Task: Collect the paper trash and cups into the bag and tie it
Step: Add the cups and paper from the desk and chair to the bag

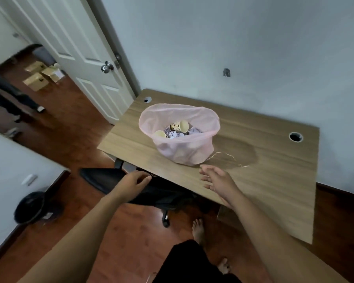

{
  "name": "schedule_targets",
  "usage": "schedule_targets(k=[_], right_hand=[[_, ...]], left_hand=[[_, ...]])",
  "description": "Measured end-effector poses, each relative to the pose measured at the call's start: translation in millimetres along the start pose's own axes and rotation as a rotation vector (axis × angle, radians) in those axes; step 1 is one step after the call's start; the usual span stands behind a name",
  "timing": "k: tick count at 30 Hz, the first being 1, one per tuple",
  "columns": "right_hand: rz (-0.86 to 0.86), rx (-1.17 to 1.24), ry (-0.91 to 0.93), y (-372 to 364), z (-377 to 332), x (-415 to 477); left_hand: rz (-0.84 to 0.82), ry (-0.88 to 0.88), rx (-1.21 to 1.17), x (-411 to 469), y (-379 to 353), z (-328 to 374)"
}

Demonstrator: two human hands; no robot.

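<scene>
A pink translucent bag (184,149) stands open on the wooden desk (270,176). Inside it lie crumpled paper scraps (193,131) and cream paper cups (183,125), one more cup (160,134) at the left. A thin pale string (226,155) lies on the desk just right of the bag. My right hand (218,180) hovers over the desk in front of the bag, fingers spread, holding nothing. My left hand (133,181) hangs off the desk's front-left edge above a black chair, fingers loosely curled and empty.
A black office chair (114,177) sits tucked under the desk's front edge. Two cable holes (295,137) pierce the desktop. A white door (80,58) stands left, cardboard boxes (42,75) beyond it. A black bin (30,207) is on the floor at left.
</scene>
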State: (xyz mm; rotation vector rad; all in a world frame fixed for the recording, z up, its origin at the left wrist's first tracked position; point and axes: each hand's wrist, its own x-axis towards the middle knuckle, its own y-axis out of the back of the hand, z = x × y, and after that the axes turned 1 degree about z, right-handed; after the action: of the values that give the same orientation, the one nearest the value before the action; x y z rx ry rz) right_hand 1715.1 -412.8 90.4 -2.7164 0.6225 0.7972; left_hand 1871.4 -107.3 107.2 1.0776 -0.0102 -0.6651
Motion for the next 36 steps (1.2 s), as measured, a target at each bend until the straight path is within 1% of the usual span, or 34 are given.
schedule_targets(k=[2, 3, 5, 7, 9, 11, 13, 15, 18, 22, 25, 29, 31, 34, 36], right_hand=[[-0.066, -0.115, 0.025, -24, 10, -13], [-0.098, -0.164, 0.040, -35, 13, -18], [-0.147, -0.280, 0.075, -59, 19, -26], [-0.195, -0.451, 0.117, -80, 24, -31], [-0.232, -0.635, 0.144, -101, 29, -33], [-0.252, -0.788, 0.127, -120, 37, -34], [-0.273, -0.892, 0.090, -140, 45, -35], [-0.247, -0.930, 0.069, -157, 52, -37], [-0.186, -0.923, 0.067, -182, 57, -42], [-0.189, -0.935, 0.010, -210, 69, -53], [-0.210, -0.928, -0.005, -227, 84, -66], [-0.285, -0.952, 0.019, -262, 107, -83], [-0.355, -0.943, -0.005, -286, 116, -91], [-0.489, -1.005, -0.058, -324, 123, -102], [-0.570, -1.068, -0.099, -351, 126, -106]], left_hand=[[-0.115, 0.017, 0.137, -16, 1, -24], [-0.146, 0.043, 0.223, -22, 0, -37], [-0.116, 0.092, 0.377, -31, -2, -66], [-0.071, 0.116, 0.425, -36, -3, -80], [-0.066, 0.118, 0.443, -36, 0, -83], [-0.089, 0.133, 0.460, -34, 5, -88], [-0.111, 0.138, 0.477, -32, 13, -97], [-0.125, 0.119, 0.499, -29, 21, -102], [-0.123, 0.084, 0.553, -27, 33, -112], [-0.116, 0.046, 0.636, -29, 42, -134], [-0.102, 0.033, 0.637, -36, 46, -153], [-0.073, 0.019, 0.599, -52, 55, -191], [-0.037, 0.015, 0.571, -64, 60, -216], [0.050, -0.009, 0.528, -91, 68, -258], [0.145, -0.033, 0.490, -114, 69, -286]])
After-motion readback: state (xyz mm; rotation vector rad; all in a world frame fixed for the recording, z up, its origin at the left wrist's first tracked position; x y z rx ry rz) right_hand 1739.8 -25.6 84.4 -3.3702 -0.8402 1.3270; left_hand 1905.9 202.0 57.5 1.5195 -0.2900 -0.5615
